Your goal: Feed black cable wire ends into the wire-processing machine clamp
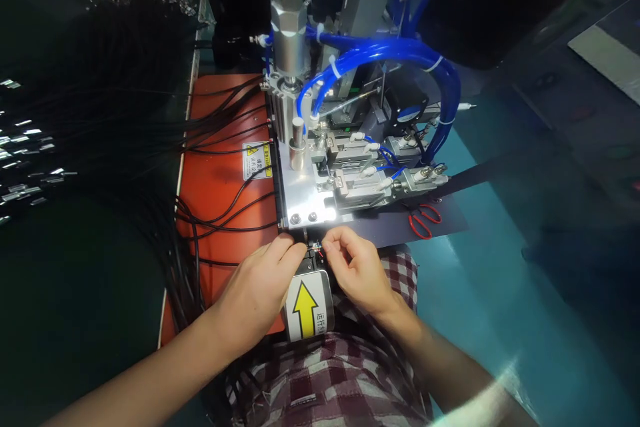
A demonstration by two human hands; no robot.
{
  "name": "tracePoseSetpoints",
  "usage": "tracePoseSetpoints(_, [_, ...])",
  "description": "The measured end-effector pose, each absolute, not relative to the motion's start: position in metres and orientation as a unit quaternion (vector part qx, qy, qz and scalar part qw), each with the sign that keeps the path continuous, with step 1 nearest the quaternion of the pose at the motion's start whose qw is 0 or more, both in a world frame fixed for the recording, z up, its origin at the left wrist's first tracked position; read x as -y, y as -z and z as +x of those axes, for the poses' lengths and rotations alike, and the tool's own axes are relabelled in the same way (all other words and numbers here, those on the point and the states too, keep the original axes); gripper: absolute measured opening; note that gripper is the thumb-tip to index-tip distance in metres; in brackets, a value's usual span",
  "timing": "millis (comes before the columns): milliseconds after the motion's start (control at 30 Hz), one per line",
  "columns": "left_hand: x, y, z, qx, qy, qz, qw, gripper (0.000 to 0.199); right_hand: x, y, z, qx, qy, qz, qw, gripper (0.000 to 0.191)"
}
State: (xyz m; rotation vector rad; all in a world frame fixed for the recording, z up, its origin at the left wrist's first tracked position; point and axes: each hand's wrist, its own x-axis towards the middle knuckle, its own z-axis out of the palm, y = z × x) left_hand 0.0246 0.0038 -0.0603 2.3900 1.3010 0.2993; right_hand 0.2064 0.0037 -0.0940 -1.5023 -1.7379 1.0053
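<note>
My left hand (267, 273) is closed in a pinch at the front of the machine, with fingertips beside a tiny metal-and-wire piece (316, 247). This looks like the stripped end of a black cable, with fine coloured leads. From the other side, my right hand (357, 270) pinches the thin leads between thumb and forefinger. Both hands meet over a small black fixture (306, 268), just below the machine's shiny metal plate (310, 197). A guard with a yellow arrow (305, 307) lies under my wrists. Fingers hide most of the small piece.
Black cables (220, 217) cross an orange-red board (225, 180) at left; many with metal tips hang in a bundle further left. Blue air hoses (390, 50) loop above metal cylinders (360, 153). Red-handled scissors (425, 220) rest on a dark plate (390, 227) at right.
</note>
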Motion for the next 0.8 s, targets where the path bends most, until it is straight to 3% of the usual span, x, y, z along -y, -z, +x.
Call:
tracePoseSetpoints(267, [-0.005, 0.062, 0.025, -0.454, -0.127, 0.86, 0.195, 0.022, -0.006, 0.1, 0.209, 0.619, -0.43, -0.581, 0.306, 0.015])
tracePoseSetpoints(700, [-0.005, 0.063, 0.024, -0.45, -0.143, 0.86, 0.194, 0.023, -0.005, 0.087, 0.199, 0.624, -0.386, -0.588, 0.34, 0.013])
tracePoseSetpoints(800, [-0.005, 0.063, 0.024, -0.45, -0.143, 0.859, 0.197, 0.023, -0.007, 0.089, 0.199, 0.557, -0.458, -0.594, 0.357, 0.014])
